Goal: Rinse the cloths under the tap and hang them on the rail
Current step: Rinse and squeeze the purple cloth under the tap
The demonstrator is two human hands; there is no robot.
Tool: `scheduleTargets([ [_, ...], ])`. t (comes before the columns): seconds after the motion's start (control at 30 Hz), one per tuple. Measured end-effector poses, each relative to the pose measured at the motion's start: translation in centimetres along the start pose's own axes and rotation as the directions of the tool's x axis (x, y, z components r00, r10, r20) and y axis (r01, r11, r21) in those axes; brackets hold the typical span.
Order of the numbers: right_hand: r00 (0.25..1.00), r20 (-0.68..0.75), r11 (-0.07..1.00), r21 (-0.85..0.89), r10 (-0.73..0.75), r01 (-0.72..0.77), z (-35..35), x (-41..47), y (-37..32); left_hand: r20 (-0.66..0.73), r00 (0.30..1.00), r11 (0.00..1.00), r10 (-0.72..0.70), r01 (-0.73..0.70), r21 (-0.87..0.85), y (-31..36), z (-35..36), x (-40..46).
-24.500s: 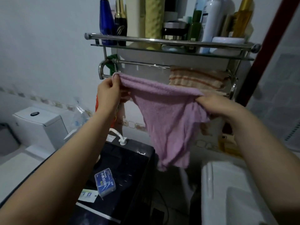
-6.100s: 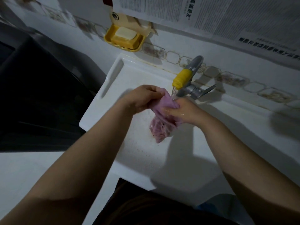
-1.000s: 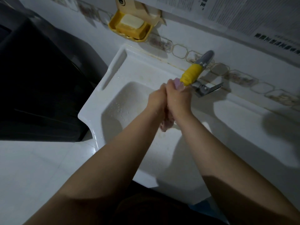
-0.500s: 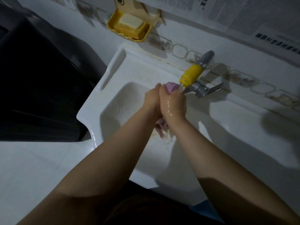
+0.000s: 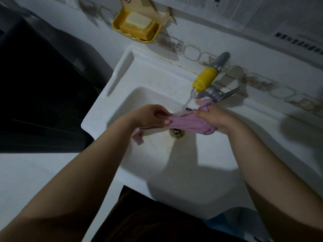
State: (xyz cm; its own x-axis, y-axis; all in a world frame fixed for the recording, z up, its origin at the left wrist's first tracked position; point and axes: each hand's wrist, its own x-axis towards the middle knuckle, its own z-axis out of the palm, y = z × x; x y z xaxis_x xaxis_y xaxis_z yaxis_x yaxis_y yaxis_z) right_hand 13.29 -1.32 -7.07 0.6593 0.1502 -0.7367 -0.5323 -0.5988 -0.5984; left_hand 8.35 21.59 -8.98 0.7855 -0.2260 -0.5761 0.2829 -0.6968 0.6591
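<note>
Both hands, left hand [image 5: 150, 116] and right hand [image 5: 216, 119], grip the purple cloth [image 5: 187, 122] under the tap [image 5: 206, 80].

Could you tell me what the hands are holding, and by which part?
Both hold the purple cloth, stretched under the tap: left hand grips its left end, right hand the bunched right end.

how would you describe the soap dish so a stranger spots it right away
Start at the white sink, then look up its back wall, left of the tap. The soap dish hangs there: a yellow tray holding a pale bar, the only yellow thing fixed to the wall.
</note>
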Motion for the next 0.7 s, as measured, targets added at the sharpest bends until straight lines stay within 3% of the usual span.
scheduleTargets([
  [0.1, 0.976, 0.210, 0.989, -0.126, -0.052, 0.080, 0.3, -0.6, 0.9, -0.187, 0.981, 0.992, 0.059, -0.036, 0.123, -0.8, -0.2, 0.2],
  [0.17, 0.960, 0.272, 0.964, -0.230, -0.071, 0.136, 0.6, -1.0, 1.0, -0.331, 0.940, 0.996, 0.084, -0.067, 0.062, -0.8, -0.1, 0.3],
  [0.23, 0.978, 0.149, 0.972, -0.162, -0.145, 0.169, 0.9, -0.8, 1.1, -0.344, 0.939, 0.976, -0.018, -0.058, -0.210, -0.7, 0.2, 0.4],
  [0.3, 0.978, 0.006, 0.972, 0.109, -0.210, 0.208, 1.2, -0.6, 0.9, -0.307, 0.943, 0.873, -0.131, -0.037, -0.486, -0.2, 0.9, 0.4],
  [0.37, 0.967, -0.102, 0.883, 0.395, -0.232, 0.254, 2.1, -0.6, 0.4, -0.306, 0.929, 0.794, -0.209, -0.022, -0.607, 1.0, 2.0, 0.6],
  [0.43, 0.952, -0.232, 0.793, 0.533, -0.199, 0.296, 3.1, -0.7, -0.3, -0.309, 0.907, 0.691, -0.286, -0.028, -0.723, 2.6, 2.9, 1.4],
  [0.53, 0.890, -0.391, 0.849, 0.364, -0.234, 0.383, 5.0, -2.1, -1.8, -0.220, 0.895, 0.413, -0.387, -0.045, -0.910, 5.0, 3.3, 3.0],
  [0.6, 0.849, -0.415, 0.884, 0.182, -0.327, 0.430, 6.9, -3.2, -2.3, -0.153, 0.917, 0.345, -0.369, -0.018, -0.938, 5.8, 3.8, 3.9],
  [0.7, 0.814, -0.523, 0.931, 0.096, -0.255, 0.353, 7.3, -1.6, -3.3, -0.119, 0.923, 0.314, -0.366, 0.002, -0.949, 7.9, 4.9, 3.9],
])
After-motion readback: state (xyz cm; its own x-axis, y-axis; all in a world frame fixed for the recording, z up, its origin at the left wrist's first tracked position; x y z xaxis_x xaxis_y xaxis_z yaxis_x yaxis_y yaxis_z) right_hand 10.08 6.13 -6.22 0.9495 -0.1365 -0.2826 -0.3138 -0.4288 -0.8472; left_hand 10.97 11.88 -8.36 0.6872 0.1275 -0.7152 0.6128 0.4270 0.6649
